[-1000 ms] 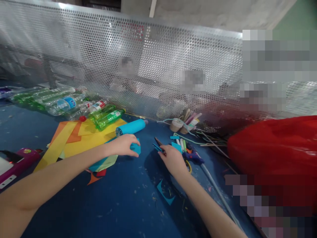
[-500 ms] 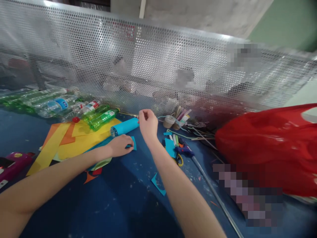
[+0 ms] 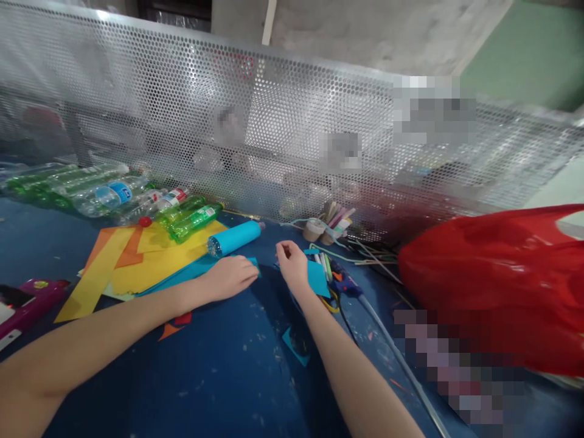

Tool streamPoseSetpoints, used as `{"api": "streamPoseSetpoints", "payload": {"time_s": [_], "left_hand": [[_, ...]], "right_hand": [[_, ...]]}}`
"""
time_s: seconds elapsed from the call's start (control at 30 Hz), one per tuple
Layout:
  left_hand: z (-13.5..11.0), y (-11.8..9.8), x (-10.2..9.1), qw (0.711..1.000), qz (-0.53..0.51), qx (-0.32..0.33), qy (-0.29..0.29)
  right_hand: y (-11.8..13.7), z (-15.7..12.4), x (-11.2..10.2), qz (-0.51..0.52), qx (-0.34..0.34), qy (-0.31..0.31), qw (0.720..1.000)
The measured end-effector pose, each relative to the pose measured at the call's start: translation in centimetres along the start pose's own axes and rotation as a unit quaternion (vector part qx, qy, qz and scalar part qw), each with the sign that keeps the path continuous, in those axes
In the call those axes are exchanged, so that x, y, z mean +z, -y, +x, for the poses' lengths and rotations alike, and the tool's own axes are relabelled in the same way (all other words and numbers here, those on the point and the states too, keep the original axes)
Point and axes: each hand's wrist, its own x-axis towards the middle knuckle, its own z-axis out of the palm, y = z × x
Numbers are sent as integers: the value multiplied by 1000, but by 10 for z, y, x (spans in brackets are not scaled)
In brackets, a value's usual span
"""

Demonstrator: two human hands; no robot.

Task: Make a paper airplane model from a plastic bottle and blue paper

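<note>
My left hand (image 3: 230, 278) is low over the table with its fingers curled together. Just beyond its knuckles shows a small piece of blue paper (image 3: 253, 263); whether the fingers grip it is hidden. My right hand (image 3: 293, 266) is to the right, thumb and fingers drawn together in a pinch. What that pinch holds, if anything, I cannot make out. A plastic bottle wrapped in blue paper (image 3: 235, 237) lies on its side beyond my left hand, touched by neither hand. Beside my right wrist are a blue paper sheet (image 3: 318, 278) and yellow-handled scissors (image 3: 335, 302).
Several plastic bottles (image 3: 112, 194) lie back left, near yellow paper (image 3: 173, 261). A purple tool (image 3: 34, 307) is at far left. A glue gun (image 3: 349, 286), cups (image 3: 314, 230) and a red bag (image 3: 493, 280) are right. A perforated metal screen (image 3: 283, 115) borders the table; people are behind.
My right hand has come away from the neck of the blue-wrapped bottle, down and to the right. My left hand has shifted slightly right. The bottle lies still; the view has tilted a little.
</note>
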Motion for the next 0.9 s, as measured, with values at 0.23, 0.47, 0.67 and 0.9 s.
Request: {"api": "streamPoseSetpoints", "payload": {"time_s": [0.23, 0.47, 0.67, 0.9], "left_hand": [[-6, -33, 6, 985, 90, 146, -2], [-20, -67, 2, 975, 116, 188, 32], [-25, -64, 2, 986, 27, 160, 32], [-17, -43, 6, 992, -113, -48, -36]], "right_hand": [[-5, -3, -11, -97, -25, 112, 989], [-1, 9, -36, -188, -33, 177, 966], [-6, 10, -44, -265, -55, 211, 939], [-10, 6, -38, -295, -54, 236, 924]]}}
